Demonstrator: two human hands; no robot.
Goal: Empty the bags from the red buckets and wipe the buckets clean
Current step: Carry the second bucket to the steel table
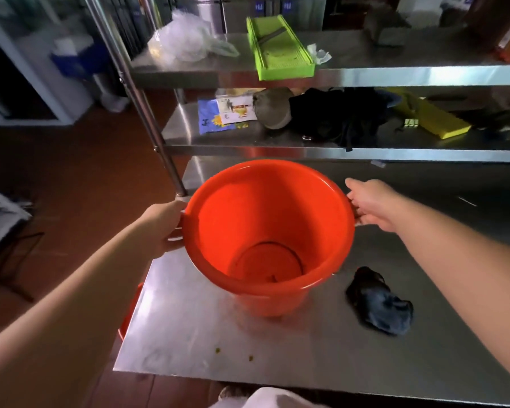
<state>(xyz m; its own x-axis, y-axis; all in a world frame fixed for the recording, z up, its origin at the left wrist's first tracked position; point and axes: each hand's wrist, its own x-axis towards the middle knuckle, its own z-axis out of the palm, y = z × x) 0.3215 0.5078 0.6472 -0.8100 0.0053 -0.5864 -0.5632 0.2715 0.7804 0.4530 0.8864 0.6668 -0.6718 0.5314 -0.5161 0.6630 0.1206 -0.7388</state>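
Stainless steel fills most of the view: a bench (277,354) with two shelves above it, standing on a reddish-brown floor. On the bench, towards its left edge and about midway back, stands a red bucket (270,231), upright or very nearly so, with no bag inside; only a dark ring and a small dark smear show on its bottom. The left hand (162,228) is closed around the handle on the bucket's left side, and the right hand (371,204) holds the right side at the rim, thumb lying along the top and the fingers curled out of sight beneath. A crumpled dark cloth (379,301) lies on the bench just to the right of the bucket, not touching it. A sliver of a second red bucket (128,313) shows below the bench's left edge. On the top shelf lie a clear plastic bag (186,39) and a green slicer (280,48). The emptying looks done for this bucket, so wiping appears to be the step at hand: the right hand would need to let go and take the cloth while the left steadies the bucket, then work round the inner wall and down to the soiled bottom.
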